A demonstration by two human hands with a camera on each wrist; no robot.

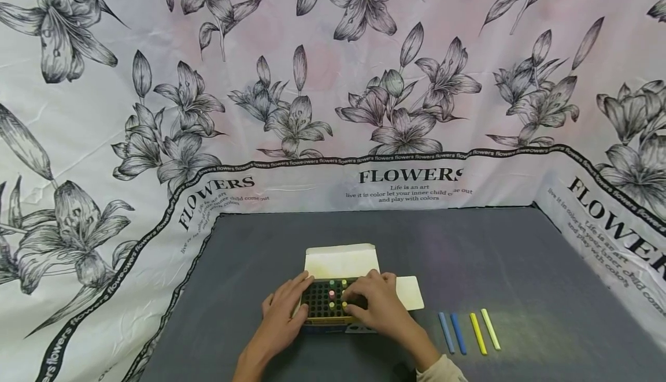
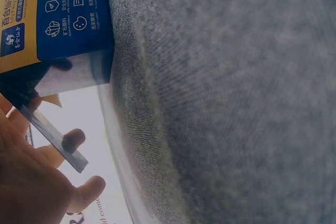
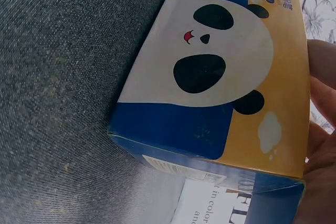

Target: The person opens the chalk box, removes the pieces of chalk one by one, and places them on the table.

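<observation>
An open cardboard box point(image 1: 333, 329), blue and yellow with a panda face on its side, stands at the front of the table. Inside is a dark holder point(image 1: 315, 298) with rows of round holes, several with coloured chalk sticks point(image 1: 331, 294) in them. My left hand point(image 1: 283, 311) rests at the box's left end, fingers extended along the edge around its side flap point(image 2: 58, 140). Over the right part of the holder, my right hand point(image 1: 382, 301) pinches at a yellow chalk stick point(image 1: 344, 304) with thumb and forefinger. The palm side hides the holder's right columns.
The box's lid point(image 1: 340, 259) is folded back behind it, and a side flap point(image 1: 410, 292) sticks out rightward. Right of the box lie two blue chalk sticks point(image 1: 458, 334) and two yellow ones point(image 1: 478, 334) on the grey table point(image 1: 551, 289). Flower-printed cloth point(image 1: 312, 110) surrounds the table.
</observation>
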